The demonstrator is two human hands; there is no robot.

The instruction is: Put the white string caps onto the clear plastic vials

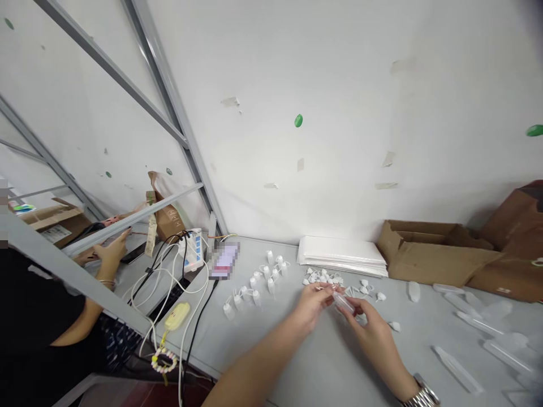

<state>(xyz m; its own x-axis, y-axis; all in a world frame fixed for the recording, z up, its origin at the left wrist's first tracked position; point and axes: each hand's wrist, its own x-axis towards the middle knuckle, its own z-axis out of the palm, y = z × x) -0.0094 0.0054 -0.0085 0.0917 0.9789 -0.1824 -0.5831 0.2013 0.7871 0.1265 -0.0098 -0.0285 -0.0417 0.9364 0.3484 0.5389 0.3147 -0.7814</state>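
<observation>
held bottle (344, 303): partly hidden | phone screen (226, 259): pixelated | wristwatch (423, 392): cut at bottom edge

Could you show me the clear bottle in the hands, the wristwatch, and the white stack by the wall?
Clear bottle (344, 303): head view, on its body.
Wristwatch (419, 397): head view, on its metal band.
White stack (339, 249): head view, on its top.

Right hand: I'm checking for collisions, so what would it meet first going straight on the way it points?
Beyond the bottle it holds, the right hand would likely meet the left hand first, though exact depth is unclear.
</observation>
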